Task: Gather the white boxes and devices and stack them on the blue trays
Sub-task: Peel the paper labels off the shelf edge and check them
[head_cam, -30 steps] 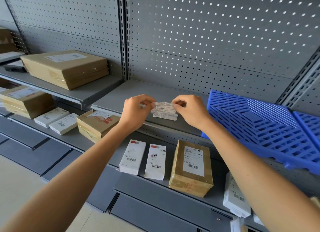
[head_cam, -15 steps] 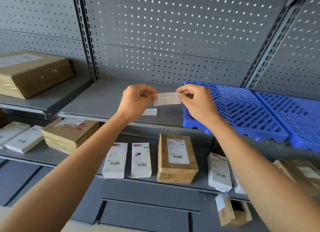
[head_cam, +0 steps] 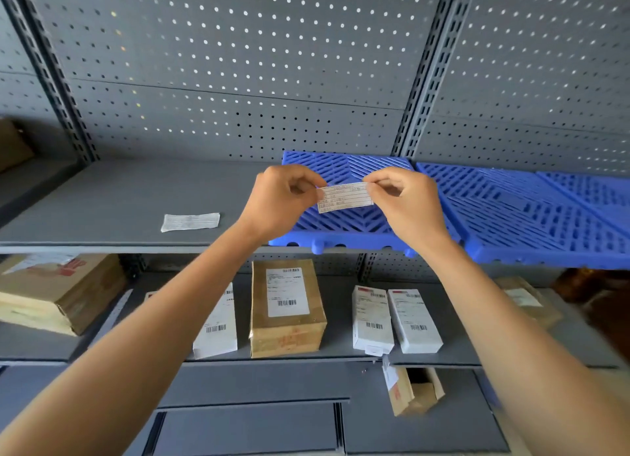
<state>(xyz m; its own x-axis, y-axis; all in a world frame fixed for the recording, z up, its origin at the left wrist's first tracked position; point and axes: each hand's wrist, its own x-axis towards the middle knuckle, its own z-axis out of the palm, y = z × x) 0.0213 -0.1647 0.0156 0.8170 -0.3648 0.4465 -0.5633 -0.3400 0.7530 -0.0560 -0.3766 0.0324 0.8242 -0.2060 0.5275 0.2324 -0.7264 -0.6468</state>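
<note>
Above the front edge of the upper shelf, both hands now hold 1 paper slip stretched flat between them, in front of the nearest blue tray. A second ago the hands held a small bundle of slips; now a second slip lies alone on the shelf, left of the hands. The left hand pinches the slip's left end, the right hand pinches its right end, other fingers curled. The trays look bare, so I judge stacking has not begun. The white boxes lie on the lower shelf, well below the fingers, untouched, beside a brown parcel.
</note>
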